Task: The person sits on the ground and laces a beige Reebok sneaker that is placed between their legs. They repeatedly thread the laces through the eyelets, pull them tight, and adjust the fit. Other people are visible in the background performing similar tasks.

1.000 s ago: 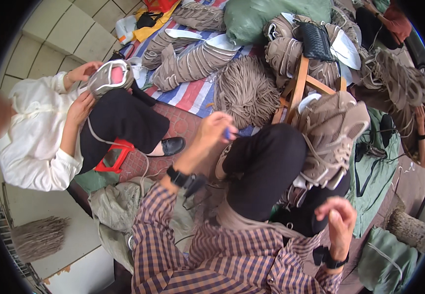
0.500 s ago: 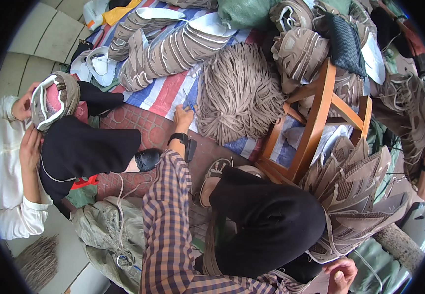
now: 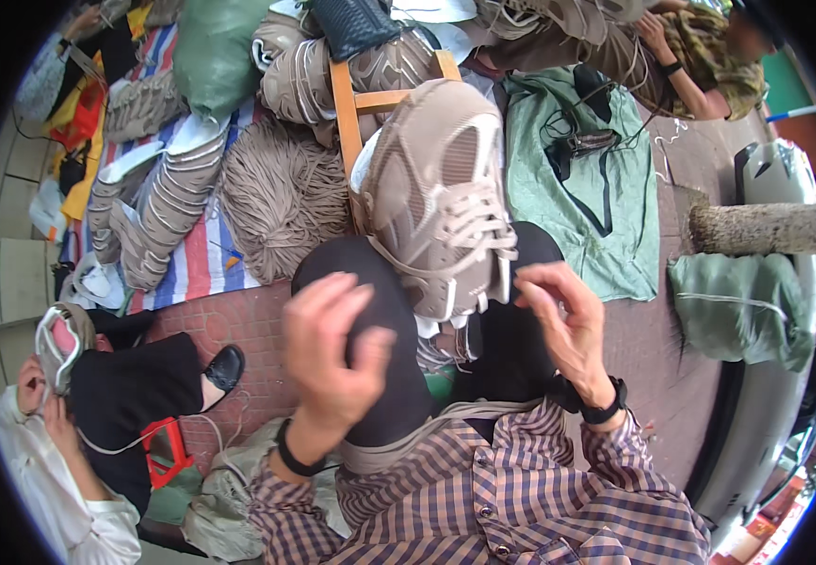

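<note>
A stack of beige-brown shoe uppers point(image 3: 422, 188) stands between my knees, the top one laced criss-cross with flat beige laces. My left hand point(image 3: 337, 344), slightly blurred, hovers left of the stack over my thigh, fingers spread and holding nothing. My right hand point(image 3: 568, 320) is just right of the laced front, fingers bent and thumb apart; nothing shows in it. Whether its fingertips touch the laces is hard to see. Beyond my left knee lies a big bundle of beige laces point(image 3: 281, 193). A small blue-handled tool point(image 3: 231, 258) rests on the striped mat beside it.
A wooden stool point(image 3: 344, 108) stands behind the stack, with more uppers around it. Long rows of nested uppers point(image 3: 177, 212) lie on the striped mat point(image 3: 202, 259). At left a person in white point(image 3: 69, 490) holds an upper. A green sack point(image 3: 582, 212) lies to the right.
My view has swung right. My left hand has drawn back from the blue-handled tool, which now lies on the mat. Both hands are now beside the uppers, which stand between my knees.
</note>
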Demonstrator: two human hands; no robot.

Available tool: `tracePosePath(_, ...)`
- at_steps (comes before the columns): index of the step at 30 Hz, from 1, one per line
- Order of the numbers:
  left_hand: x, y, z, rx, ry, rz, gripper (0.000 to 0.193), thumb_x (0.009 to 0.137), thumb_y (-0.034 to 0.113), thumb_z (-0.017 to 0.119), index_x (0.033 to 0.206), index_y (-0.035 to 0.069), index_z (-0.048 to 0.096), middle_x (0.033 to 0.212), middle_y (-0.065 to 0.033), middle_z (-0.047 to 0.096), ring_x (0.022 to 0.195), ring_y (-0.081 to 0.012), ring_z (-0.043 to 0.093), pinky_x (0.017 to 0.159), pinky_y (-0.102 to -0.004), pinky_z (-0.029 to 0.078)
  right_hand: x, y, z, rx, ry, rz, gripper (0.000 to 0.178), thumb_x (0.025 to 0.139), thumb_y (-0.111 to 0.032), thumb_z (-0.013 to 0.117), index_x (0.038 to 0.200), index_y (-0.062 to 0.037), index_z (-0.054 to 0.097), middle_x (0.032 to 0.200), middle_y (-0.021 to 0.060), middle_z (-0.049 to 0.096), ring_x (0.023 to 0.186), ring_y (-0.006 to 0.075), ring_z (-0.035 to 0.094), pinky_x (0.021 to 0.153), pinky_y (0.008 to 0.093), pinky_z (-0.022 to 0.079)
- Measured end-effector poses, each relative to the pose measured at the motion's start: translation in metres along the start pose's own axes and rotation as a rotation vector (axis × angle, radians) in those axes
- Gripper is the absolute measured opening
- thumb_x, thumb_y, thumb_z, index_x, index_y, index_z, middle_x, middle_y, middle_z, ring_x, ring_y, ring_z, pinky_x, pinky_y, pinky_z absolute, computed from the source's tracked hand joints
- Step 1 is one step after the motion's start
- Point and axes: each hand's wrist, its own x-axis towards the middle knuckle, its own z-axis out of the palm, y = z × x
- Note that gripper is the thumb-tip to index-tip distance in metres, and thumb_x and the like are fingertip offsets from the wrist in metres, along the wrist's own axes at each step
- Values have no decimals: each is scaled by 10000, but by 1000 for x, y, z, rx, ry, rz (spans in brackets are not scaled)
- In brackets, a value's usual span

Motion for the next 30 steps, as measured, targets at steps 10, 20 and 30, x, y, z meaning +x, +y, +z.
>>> tracePosePath(10, 35, 26, 17, 346, -267, -58, 678, 707, 116, 744, 1324, 56, 470, 1227, -167, 589, 1094, -338, 588, 982, -442, 421, 39, 5, 35, -163, 31, -187, 395, 813, -164, 665, 1134, -26, 481, 1005, 198, 596, 880, 392, 616, 705, 469, 492)
tracePosePath(20, 68, -3, 29, 459, -269, -21, 271, 782, 101, 623, 1020, 83, 496, 915, -132, 575, 769, -379, 617, 657, -476, 481, 55, 4, 29, -189, -78, -119, 311, 788, -220, 699, 950, -33, 509, 909, 192, 575, 837, 391, 598, 705, 477, 472)
tracePosePath(30, 81, 20, 50, 435, -68, 212, 180, 752, 20, 603, 923, 51, 554, 867, -121, 590, 779, -337, 607, 737, -411, 463, 56, 10, 30, -201, 162, -350, 248, 769, -151, 705, 943, -44, 564, 1004, 166, 555, 934, 356, 570, 808, 441, 460)
